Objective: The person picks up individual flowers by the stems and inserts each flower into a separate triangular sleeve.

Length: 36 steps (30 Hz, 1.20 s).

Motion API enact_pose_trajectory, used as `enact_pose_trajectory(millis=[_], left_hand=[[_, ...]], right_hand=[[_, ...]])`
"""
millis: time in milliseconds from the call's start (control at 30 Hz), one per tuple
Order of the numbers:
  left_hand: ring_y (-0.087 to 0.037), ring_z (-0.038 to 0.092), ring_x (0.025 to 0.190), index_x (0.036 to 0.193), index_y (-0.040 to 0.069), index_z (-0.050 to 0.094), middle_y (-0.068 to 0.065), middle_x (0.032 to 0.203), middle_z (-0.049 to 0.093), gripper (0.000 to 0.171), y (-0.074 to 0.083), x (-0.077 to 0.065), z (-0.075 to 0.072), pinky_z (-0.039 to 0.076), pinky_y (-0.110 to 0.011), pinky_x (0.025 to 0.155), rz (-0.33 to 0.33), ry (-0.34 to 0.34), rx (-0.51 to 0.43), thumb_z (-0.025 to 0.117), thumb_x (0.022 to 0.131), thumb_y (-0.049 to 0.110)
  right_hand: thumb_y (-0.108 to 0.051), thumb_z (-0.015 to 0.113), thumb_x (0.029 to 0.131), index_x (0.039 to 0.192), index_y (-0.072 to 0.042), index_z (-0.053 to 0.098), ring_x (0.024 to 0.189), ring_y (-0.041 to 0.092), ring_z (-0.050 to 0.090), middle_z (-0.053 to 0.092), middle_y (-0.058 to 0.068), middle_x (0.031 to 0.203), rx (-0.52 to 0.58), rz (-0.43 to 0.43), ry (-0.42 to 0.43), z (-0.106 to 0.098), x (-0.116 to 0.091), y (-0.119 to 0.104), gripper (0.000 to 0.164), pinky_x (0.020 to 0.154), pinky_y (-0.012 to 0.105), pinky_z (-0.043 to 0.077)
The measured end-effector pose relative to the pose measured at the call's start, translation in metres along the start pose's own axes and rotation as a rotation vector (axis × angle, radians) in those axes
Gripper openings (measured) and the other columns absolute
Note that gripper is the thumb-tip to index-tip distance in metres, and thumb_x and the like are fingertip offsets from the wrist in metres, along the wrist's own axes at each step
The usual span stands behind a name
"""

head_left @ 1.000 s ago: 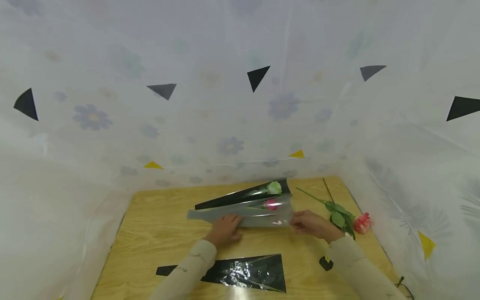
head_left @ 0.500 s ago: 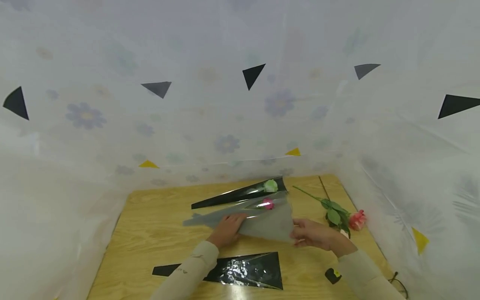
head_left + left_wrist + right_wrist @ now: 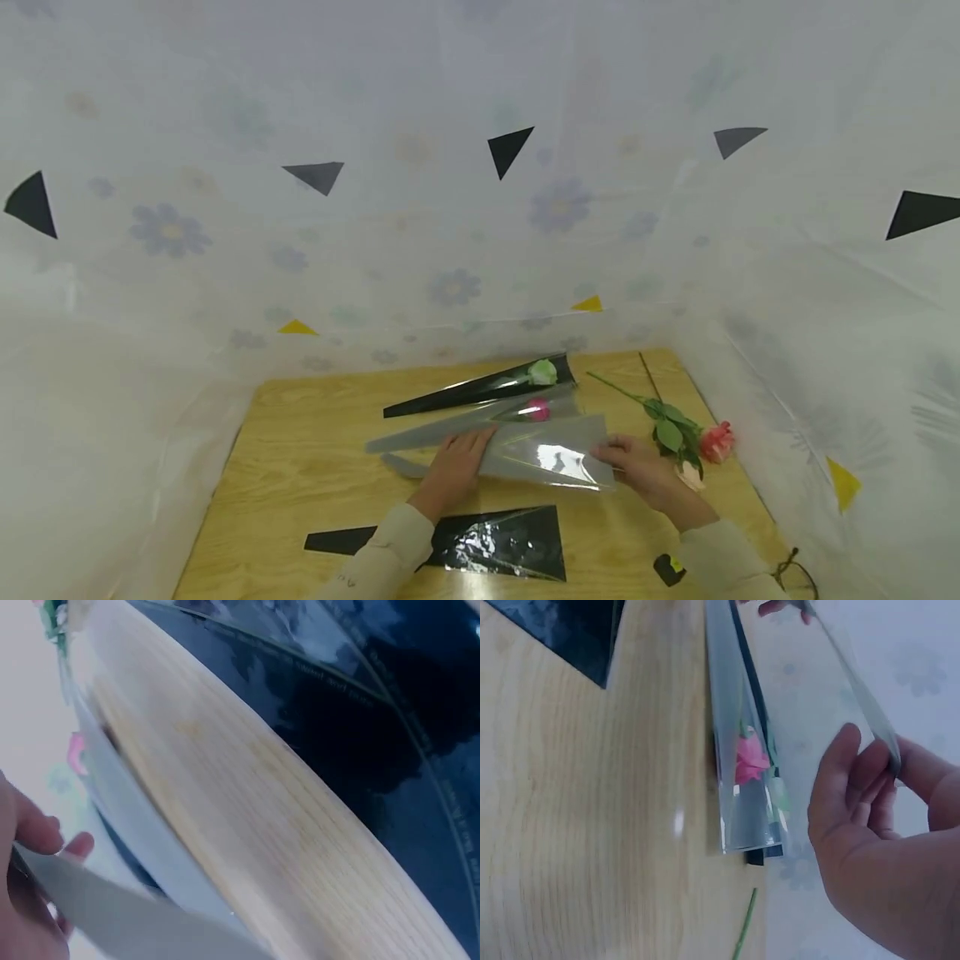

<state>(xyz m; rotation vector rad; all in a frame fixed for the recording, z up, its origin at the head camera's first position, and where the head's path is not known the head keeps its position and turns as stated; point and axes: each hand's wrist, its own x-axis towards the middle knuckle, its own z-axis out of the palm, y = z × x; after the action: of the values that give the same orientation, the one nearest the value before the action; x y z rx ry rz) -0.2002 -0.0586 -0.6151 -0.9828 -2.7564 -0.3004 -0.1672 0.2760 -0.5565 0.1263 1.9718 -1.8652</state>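
Note:
A translucent grey flower sleeve (image 3: 517, 454) is held up off the table between both hands. My left hand (image 3: 453, 467) grips it near its narrow end; the left wrist view shows the sleeve (image 3: 112, 907) between thumb and fingers. At the wide end, my right hand (image 3: 647, 473) pinches the edge, seen also as the sleeve's thin side (image 3: 866, 705) in the right wrist view. Just behind lies another grey sleeve (image 3: 427, 435) with a pink rose (image 3: 537, 408) inside. Beyond that is a black sleeve (image 3: 457, 396) holding a pale green rose (image 3: 542, 372).
A flat black sleeve (image 3: 498, 542) lies nearest me on the wooden table (image 3: 300, 450). To the right are a coral-pink rose (image 3: 717, 442) with leaves, a pale peach bloom (image 3: 690, 476) and a small black object with a yellow mark (image 3: 667, 570). White patterned sheeting (image 3: 450, 250) surrounds the table.
The held grey sleeve has come off the one with the pink rose, moving toward me and right. Both hands moved with it, and the rose's sleeve stays behind.

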Motion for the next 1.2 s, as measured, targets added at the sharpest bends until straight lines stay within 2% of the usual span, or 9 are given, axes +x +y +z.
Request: enact_pose_trajectory(millis=[167, 300, 400, 567, 700, 800, 1000, 1100, 1200], left_hand=[[-0.019, 0.048, 0.114, 0.146, 0.014, 0.025, -0.002, 0.125, 0.051, 0.080, 0.006, -0.011, -0.008, 0.038, -0.044, 0.091, -0.034, 0.001, 0.104, 0.070, 0.081, 0.023], [-0.022, 0.047, 0.114, 0.146, 0.015, 0.026, -0.003, 0.126, 0.049, 0.089, 0.011, -0.020, -0.016, 0.037, -0.047, 0.091, -0.071, -0.012, 0.124, 0.075, 0.075, 0.038], [-0.023, 0.046, 0.115, 0.146, 0.014, 0.026, -0.004, 0.127, 0.048, 0.095, 0.012, -0.027, -0.019, 0.036, -0.048, 0.091, -0.090, -0.026, 0.097, 0.077, 0.071, 0.042], [-0.023, 0.047, 0.112, 0.145, 0.013, 0.030, -0.003, 0.123, 0.050, 0.097, 0.009, -0.036, -0.017, 0.034, -0.047, 0.090, -0.111, -0.029, 0.115, 0.077, 0.068, 0.049], [-0.023, 0.049, 0.106, 0.141, 0.012, 0.036, -0.004, 0.116, 0.052, 0.089, 0.007, -0.044, -0.015, 0.034, -0.047, 0.087, -0.110, -0.022, 0.142, 0.076, 0.068, 0.042], [-0.023, 0.050, 0.103, 0.138, 0.011, 0.040, -0.004, 0.114, 0.052, 0.086, 0.008, -0.050, -0.014, 0.036, -0.047, 0.085, -0.100, -0.023, 0.141, 0.078, 0.066, 0.039], [-0.026, 0.048, 0.106, 0.137, 0.012, 0.039, -0.005, 0.118, 0.049, 0.088, 0.006, -0.060, -0.011, 0.034, -0.049, 0.088, -0.118, -0.103, 0.110, 0.078, 0.066, 0.045], [-0.028, 0.048, 0.106, 0.137, 0.012, 0.038, -0.006, 0.119, 0.049, 0.088, 0.004, -0.062, -0.009, 0.034, -0.050, 0.090, -0.135, -0.136, 0.100, 0.078, 0.066, 0.046], [-0.027, 0.049, 0.104, 0.137, 0.012, 0.039, -0.005, 0.118, 0.050, 0.087, 0.005, -0.063, -0.006, 0.034, -0.050, 0.090, -0.125, -0.139, 0.095, 0.077, 0.066, 0.047]], right_hand=[[-0.029, 0.073, 0.079, 0.106, 0.003, 0.059, 0.083, 0.019, 0.061, 0.064, 0.006, 0.091, -0.176, -0.043, 0.268, 0.008, -0.002, 0.007, 0.044, 0.074, 0.034, 0.051], [-0.032, 0.078, 0.073, 0.094, -0.001, 0.061, 0.071, 0.018, 0.060, 0.065, 0.006, 0.079, -0.324, -0.103, 0.403, 0.018, -0.006, 0.011, 0.042, 0.062, 0.031, 0.050], [-0.031, 0.079, 0.072, 0.087, -0.003, 0.059, 0.064, 0.016, 0.057, 0.064, 0.006, 0.073, -0.365, -0.141, 0.423, 0.026, -0.009, 0.014, 0.037, 0.054, 0.028, 0.045], [-0.026, 0.076, 0.075, 0.079, -0.007, 0.063, 0.064, 0.014, 0.058, 0.063, 0.002, 0.072, -0.432, -0.216, 0.400, 0.036, -0.008, 0.027, 0.024, 0.057, 0.025, 0.047], [-0.023, 0.077, 0.075, 0.078, -0.013, 0.068, 0.069, 0.010, 0.055, 0.060, -0.002, 0.077, -0.580, -0.273, 0.452, 0.043, -0.008, 0.037, 0.014, 0.061, 0.024, 0.046], [-0.021, 0.077, 0.076, 0.079, -0.012, 0.069, 0.070, 0.010, 0.054, 0.060, -0.002, 0.077, -0.619, -0.283, 0.479, 0.047, -0.010, 0.042, 0.012, 0.062, 0.024, 0.046], [-0.014, 0.071, 0.082, 0.087, -0.009, 0.067, 0.068, 0.010, 0.059, 0.064, -0.002, 0.078, -0.545, -0.251, 0.435, 0.053, -0.012, 0.043, 0.008, 0.059, 0.024, 0.047], [-0.007, 0.065, 0.085, 0.096, -0.003, 0.065, 0.071, 0.017, 0.064, 0.066, 0.006, 0.082, -0.380, -0.220, 0.336, 0.055, -0.011, 0.044, 0.011, 0.061, 0.028, 0.052], [-0.008, 0.058, 0.091, 0.105, 0.007, 0.057, 0.079, 0.028, 0.066, 0.064, 0.018, 0.093, -0.159, -0.167, 0.187, 0.056, -0.011, 0.045, 0.021, 0.067, 0.037, 0.053]])
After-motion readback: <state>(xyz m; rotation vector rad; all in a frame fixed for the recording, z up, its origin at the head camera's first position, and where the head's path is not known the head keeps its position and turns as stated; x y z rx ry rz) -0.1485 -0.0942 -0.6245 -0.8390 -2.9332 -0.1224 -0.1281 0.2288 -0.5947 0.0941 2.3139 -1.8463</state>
